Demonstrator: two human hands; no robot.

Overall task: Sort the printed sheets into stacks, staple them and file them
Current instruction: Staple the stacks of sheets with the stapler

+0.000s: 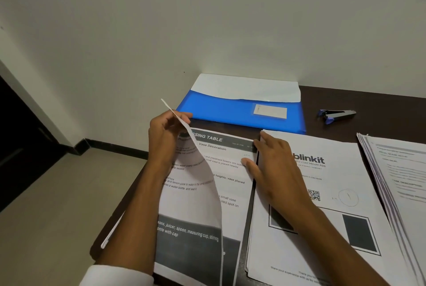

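Three stacks of printed sheets lie on a dark table. My left hand pinches the top corner of a curled sheet and lifts it off the left stack, whose top page shows a dark header. My right hand rests with straight fingers across the gap between the left stack and the middle stack, headed "blinkit". A third, fanned stack lies at the right edge. A blue folder with a white flap lies at the back. A blue and black stapler lies behind the stacks to the right.
The table stands against a pale wall. Its left edge drops to a beige floor with a dark skirting and a dark doorway at far left. White sleeve cuff at the bottom.
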